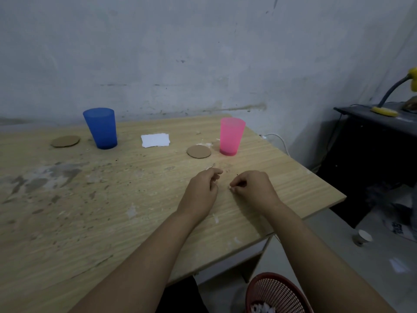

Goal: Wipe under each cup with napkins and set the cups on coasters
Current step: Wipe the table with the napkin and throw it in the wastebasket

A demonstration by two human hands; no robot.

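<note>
On the wooden surface (135,199) in front of you, both your hands rest near the right front side. Your left hand (202,190) is loosely curled, with the fingers bent in and nothing in it that you can see. Your right hand (253,188) is curled too, and its fingertips (233,185) pinch a tiny white scrap (230,188) against the surface. The two hands are close to each other but do not touch.

Farther back, the blue cup (100,128) stands upright on the left, right on the bare surface. A round brown coaster (65,141) lies just beside it on its left, with nothing on it. The pink cup (232,136) stands upright on the right, also on the bare surface. A second round coaster (198,151) lies just beside it on its left, and it is bare too. Between the two cups lies a small stack of white napkins (155,140), flat and apart from both cups.

The surface looks dirty, with grey smears on the left and little crumbs all over.

Down by your right arm, on the floor, sits a red basket (275,292) with white bits inside. A yellow lamp (392,96) stands on a dark cabinet (372,141) to the right.
</note>
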